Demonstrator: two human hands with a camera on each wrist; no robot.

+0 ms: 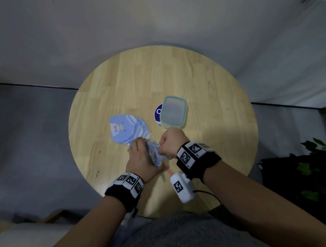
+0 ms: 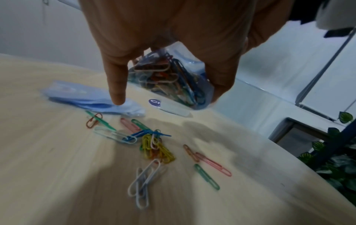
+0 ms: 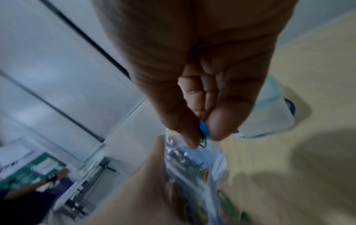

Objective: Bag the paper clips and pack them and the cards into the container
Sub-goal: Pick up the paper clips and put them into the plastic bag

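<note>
My left hand (image 1: 141, 158) holds a small clear bag (image 2: 169, 77) partly filled with coloured paper clips, lifted above the table. My right hand (image 1: 168, 142) pinches a blue and a green paper clip (image 3: 203, 134) between thumb and forefinger right at the bag's mouth (image 3: 185, 152). Several loose paper clips (image 2: 154, 146) lie on the wood under the left hand. A fanned stack of blue penguin cards (image 1: 125, 128) lies to the left. The clear container (image 1: 174, 111) with a teal rim stands beyond my hands.
The round wooden table (image 1: 207, 84) carries a round blue sticker (image 1: 158, 112) partly under the container. One stray paper clip (image 1: 163, 176) lies near the table's front edge. A dark potted plant (image 1: 317, 167) stands off the table's right side.
</note>
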